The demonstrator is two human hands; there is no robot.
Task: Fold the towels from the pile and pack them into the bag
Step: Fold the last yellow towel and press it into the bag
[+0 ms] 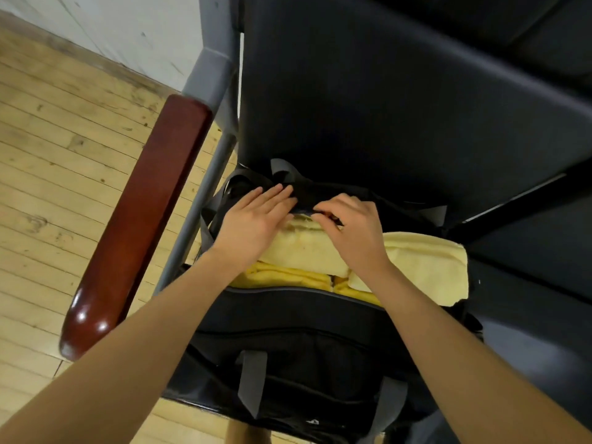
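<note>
The flat-fingered left hand (256, 216) presses the pale yellow folded towel (304, 251) down while the right hand (349, 225) pinches the black fabric bag's (288, 318) far rim, probably making room.

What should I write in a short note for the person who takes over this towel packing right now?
Left hand: open, fingers straight, lying on the far edge of the black bag and on the pale yellow towel.
Right hand: fingers curled in a grip at the far edge of the bag, just above the same towel; what exactly it pinches is hard to see.
The bag sits on a dark chair, its top open.
Done: the pale towel lies on top, with darker yellow towels under it, all in the bag.
Left: the pale towel sticks out at the right end; tuck it in. No pile is in view, so check for more towels.
</note>
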